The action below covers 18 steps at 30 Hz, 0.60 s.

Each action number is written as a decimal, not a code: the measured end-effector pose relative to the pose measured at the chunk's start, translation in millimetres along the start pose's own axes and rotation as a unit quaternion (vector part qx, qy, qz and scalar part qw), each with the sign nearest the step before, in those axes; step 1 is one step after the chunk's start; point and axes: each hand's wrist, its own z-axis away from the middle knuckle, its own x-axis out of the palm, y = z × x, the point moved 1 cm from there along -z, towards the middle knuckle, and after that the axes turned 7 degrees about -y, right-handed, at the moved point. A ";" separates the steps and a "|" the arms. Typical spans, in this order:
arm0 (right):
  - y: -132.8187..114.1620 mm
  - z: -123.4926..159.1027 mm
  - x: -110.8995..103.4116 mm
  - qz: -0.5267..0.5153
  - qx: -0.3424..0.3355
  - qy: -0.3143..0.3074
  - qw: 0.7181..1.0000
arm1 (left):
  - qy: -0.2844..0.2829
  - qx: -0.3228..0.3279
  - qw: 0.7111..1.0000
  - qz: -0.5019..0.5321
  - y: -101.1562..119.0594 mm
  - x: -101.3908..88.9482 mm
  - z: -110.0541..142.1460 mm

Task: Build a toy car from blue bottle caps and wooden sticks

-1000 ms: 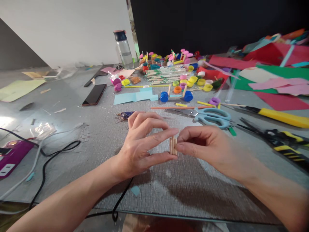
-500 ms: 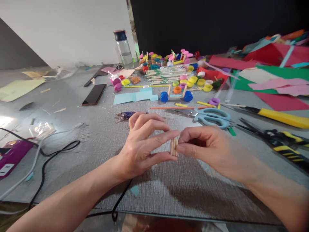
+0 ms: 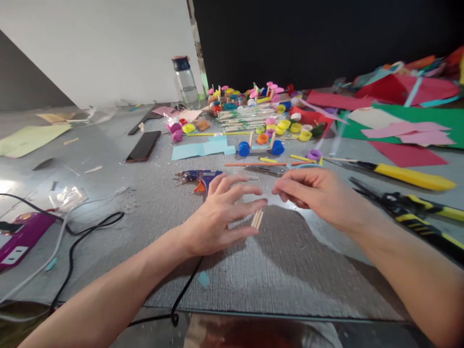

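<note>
My left hand point(image 3: 224, 215) pinches several short wooden sticks point(image 3: 257, 219) side by side between thumb and index finger, its other fingers spread above. The sticks are held upright, slightly tilted. Apart from them, to the right, my right hand point(image 3: 308, 193) has its thumb and fingertips pressed together; whether something small is between them I cannot tell. Behind my left hand lies a blue glue gun point(image 3: 203, 177) with an orange trigger, partly covered by my fingers. Light blue scissors point(image 3: 279, 169) lie behind my right hand, which hides most of their handles.
Beyond stands a small stick frame with blue bottle caps point(image 3: 244, 148), beside light blue paper point(image 3: 203, 149). Yellow-handled pliers point(image 3: 413, 208) and a yellow-handled tool point(image 3: 413, 177) lie at right. A phone point(image 3: 144, 146), a purple power strip point(image 3: 25, 237) and black cable point(image 3: 70, 251) are at left.
My right hand has come off the sticks and moved up and right. The sticks stay in my left hand, now more tilted. More of the glue gun shows.
</note>
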 end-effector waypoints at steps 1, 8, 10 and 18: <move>2.7 -1.8 -1.6 0.032 0.010 0.002 0.999 | -0.033 -0.001 0.999 -0.001 -0.4 1.2 -0.5; 3.2 -3.2 2.5 0.246 0.025 -0.072 0.966 | -0.141 -0.012 0.990 -0.013 2.4 2.9 -0.5; 0.3 -2.0 5.2 0.289 0.030 -0.076 0.954 | -0.146 -0.009 0.989 -0.011 2.9 2.3 0.1; 4.2 -2.3 18.7 0.278 -0.037 -0.094 0.955 | -0.033 -0.009 0.998 -0.049 4.1 -10.6 -0.8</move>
